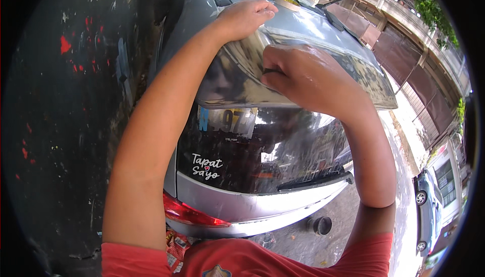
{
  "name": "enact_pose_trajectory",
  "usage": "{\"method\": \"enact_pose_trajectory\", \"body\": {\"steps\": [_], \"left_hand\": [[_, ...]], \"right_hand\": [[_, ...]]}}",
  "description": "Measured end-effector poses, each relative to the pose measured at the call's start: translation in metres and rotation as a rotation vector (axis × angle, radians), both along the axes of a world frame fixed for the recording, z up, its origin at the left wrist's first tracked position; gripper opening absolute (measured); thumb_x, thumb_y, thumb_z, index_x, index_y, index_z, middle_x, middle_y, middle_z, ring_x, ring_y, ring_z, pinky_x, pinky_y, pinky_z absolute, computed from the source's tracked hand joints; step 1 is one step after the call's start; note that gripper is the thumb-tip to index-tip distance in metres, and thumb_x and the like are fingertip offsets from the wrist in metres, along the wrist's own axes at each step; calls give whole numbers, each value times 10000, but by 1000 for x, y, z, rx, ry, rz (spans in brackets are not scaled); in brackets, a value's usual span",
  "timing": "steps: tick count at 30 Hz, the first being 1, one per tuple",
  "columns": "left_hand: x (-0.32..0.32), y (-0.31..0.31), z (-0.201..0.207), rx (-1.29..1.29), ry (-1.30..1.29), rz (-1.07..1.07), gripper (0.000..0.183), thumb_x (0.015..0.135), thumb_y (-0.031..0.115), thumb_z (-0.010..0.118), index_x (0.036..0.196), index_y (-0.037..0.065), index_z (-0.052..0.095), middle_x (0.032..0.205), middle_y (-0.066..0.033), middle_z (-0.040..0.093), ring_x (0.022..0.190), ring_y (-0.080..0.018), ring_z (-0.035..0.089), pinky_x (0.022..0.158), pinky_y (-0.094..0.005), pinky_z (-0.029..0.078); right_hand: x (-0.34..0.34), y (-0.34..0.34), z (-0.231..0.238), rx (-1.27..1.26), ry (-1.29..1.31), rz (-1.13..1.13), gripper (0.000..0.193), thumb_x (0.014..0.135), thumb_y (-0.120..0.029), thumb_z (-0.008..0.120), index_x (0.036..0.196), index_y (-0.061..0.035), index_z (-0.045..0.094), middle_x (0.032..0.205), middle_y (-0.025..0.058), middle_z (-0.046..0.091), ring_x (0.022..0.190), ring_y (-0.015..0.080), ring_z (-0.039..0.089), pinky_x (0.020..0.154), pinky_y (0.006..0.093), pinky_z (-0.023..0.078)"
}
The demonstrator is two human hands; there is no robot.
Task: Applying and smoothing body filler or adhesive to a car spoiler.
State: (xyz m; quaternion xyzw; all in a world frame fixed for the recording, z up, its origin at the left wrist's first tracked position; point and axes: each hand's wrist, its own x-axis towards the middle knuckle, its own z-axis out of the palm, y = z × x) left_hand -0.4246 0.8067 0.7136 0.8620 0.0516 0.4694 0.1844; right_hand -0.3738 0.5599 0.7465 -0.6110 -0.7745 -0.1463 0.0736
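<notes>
Both my arms reach over the back of a silver car. My left hand (247, 19) lies on the roof's rear edge, its fingers stretched out and holding nothing visible. Closer to me, my right hand (308, 77) is closed in a fist against the rear spoiler (235, 82); a dark sliver shows between thumb and fingers, but I cannot make out what it is. The spoiler's surface is patchy, with dark and dull yellowish areas. A roll of yellow tape (287, 2) rests on the roof beyond my hands.
Below the spoiler are the rear window (242, 145), its wiper (313, 181) and a red tail light (194, 212). A dark paint-spotted wall (76, 125) stands close on the left. A black round container (322, 225) is on the ground. Another car (429, 211) is parked at right.
</notes>
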Motion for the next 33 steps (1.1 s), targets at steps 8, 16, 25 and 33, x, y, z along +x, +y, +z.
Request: {"method": "enact_pose_trajectory", "body": {"steps": [8, 16, 25, 33], "left_hand": [[-5, -3, 2, 1, 25, 22, 364, 999, 335, 525, 1258, 105, 640, 1120, -58, 681, 921, -179, 625, 880, -329, 498], [-4, 1, 2, -2, 4, -18, 364, 995, 341, 524, 1251, 112, 645, 1120, -59, 680, 908, -183, 627, 868, -333, 502], [-5, -1, 2, -69, 45, -55, 368, 998, 335, 526, 1236, 82, 649, 1083, -64, 666, 895, -175, 601, 863, -324, 494], [-4, -3, 5, 35, 49, 21, 354, 995, 314, 522, 1223, 75, 649, 992, -71, 640, 864, -178, 586, 835, -339, 485]], "right_hand": [[2, -14, 8, -51, -22, -53, 179, 883, -204, 616, 906, -27, 626, 798, 209, 666, 840, 410, 661, 751, 516, 496], [3, -6, -1, 91, -79, 63, 181, 886, -203, 625, 881, -23, 610, 754, 203, 638, 760, 415, 632, 704, 500, 475], [7, 6, -4, 107, -79, 131, 190, 889, -200, 662, 916, -24, 594, 803, 187, 615, 787, 394, 605, 710, 465, 456], [23, 0, -1, -4, 81, 178, 185, 914, -220, 667, 966, -53, 608, 835, 150, 616, 769, 342, 601, 699, 424, 457]]}}
